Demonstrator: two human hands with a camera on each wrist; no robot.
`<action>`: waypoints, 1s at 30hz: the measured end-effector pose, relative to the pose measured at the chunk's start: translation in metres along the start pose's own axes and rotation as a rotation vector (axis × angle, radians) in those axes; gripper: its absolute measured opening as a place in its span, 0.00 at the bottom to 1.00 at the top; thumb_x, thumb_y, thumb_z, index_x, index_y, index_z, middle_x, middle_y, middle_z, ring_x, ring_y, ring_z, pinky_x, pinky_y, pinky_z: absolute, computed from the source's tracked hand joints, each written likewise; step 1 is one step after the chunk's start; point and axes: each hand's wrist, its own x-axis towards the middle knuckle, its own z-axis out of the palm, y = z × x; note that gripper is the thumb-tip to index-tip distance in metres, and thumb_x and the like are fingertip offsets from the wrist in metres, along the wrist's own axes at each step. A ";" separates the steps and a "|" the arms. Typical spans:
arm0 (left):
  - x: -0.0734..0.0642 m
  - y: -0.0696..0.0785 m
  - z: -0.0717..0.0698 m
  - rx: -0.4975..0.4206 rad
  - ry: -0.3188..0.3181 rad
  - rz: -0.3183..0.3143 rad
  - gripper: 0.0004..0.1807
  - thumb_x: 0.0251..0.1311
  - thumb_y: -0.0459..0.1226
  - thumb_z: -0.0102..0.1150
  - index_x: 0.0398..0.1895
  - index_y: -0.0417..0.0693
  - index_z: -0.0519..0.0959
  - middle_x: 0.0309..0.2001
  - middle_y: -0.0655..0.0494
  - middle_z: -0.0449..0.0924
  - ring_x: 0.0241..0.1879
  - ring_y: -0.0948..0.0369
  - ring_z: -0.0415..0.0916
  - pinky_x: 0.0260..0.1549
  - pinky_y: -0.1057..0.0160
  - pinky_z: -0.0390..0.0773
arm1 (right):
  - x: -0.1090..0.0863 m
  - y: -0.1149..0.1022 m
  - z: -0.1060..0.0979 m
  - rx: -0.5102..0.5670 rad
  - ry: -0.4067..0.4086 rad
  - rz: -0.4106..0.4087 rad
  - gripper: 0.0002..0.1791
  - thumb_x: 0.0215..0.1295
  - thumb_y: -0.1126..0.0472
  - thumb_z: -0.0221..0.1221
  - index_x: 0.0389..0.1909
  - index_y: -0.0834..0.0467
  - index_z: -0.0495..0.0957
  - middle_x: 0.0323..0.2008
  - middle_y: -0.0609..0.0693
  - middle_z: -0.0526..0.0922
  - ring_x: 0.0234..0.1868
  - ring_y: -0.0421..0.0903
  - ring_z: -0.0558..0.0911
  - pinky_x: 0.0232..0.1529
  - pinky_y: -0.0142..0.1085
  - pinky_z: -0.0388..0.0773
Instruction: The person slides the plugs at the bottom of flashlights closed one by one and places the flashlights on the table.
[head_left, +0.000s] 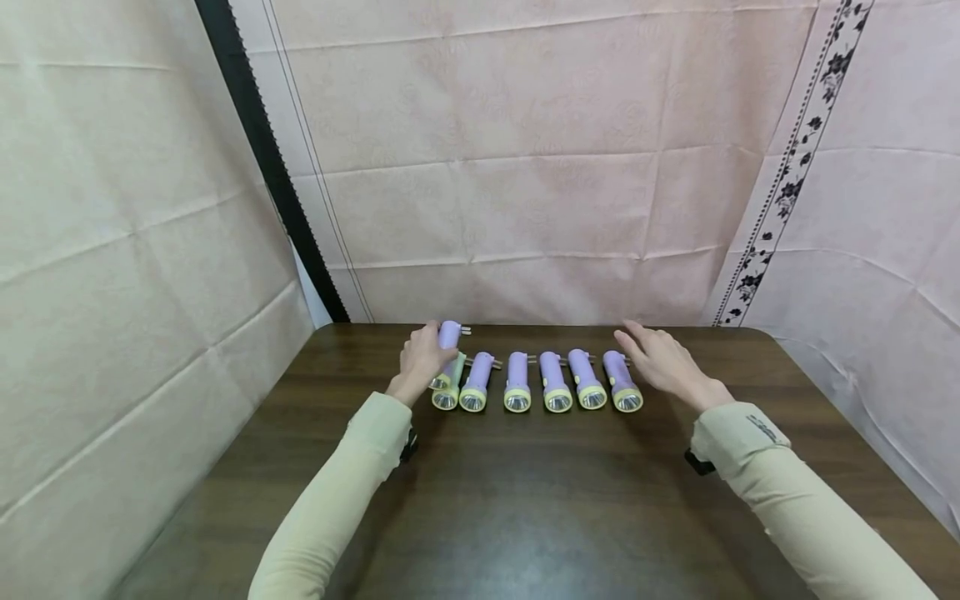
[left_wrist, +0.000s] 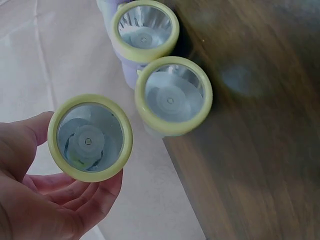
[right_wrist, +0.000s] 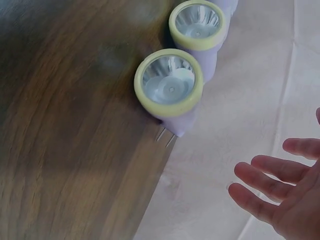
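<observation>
My left hand (head_left: 424, 360) grips a purple flashlight (head_left: 449, 335) with a yellow rim and two plug prongs. In the left wrist view its lens (left_wrist: 90, 137) faces the camera, with thumb and fingers curled round the body. Beside and partly behind the held one lies a pale green flashlight (head_left: 453, 377) at the row's left end. To the right of my other flashlights, my right hand (head_left: 667, 360) hovers with fingers spread, holding nothing. The nearest thing to it is the rightmost purple flashlight (head_left: 620, 379), whose prongs show in the right wrist view.
Between the two ends, several more purple flashlights (head_left: 517, 379) lie in a row, lenses toward me. They rest near the far edge of a dark wooden table (head_left: 510, 500). Pale cloth (head_left: 525, 208) hangs behind the table and along both sides.
</observation>
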 end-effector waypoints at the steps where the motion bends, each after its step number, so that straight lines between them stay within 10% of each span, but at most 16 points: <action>1: 0.000 0.001 0.001 -0.002 0.004 0.004 0.26 0.53 0.44 0.66 0.54 0.45 0.72 0.46 0.43 0.81 0.41 0.47 0.81 0.35 0.51 0.77 | 0.001 -0.001 0.001 0.000 -0.001 -0.002 0.33 0.77 0.44 0.35 0.69 0.63 0.62 0.65 0.66 0.70 0.63 0.66 0.71 0.61 0.60 0.66; 30: -0.008 0.022 0.014 -0.009 0.028 0.074 0.25 0.50 0.44 0.69 0.49 0.44 0.74 0.42 0.42 0.82 0.42 0.45 0.82 0.37 0.49 0.78 | 0.016 -0.019 0.007 0.003 -0.028 -0.018 0.33 0.76 0.41 0.35 0.68 0.61 0.63 0.63 0.64 0.73 0.64 0.66 0.70 0.59 0.62 0.67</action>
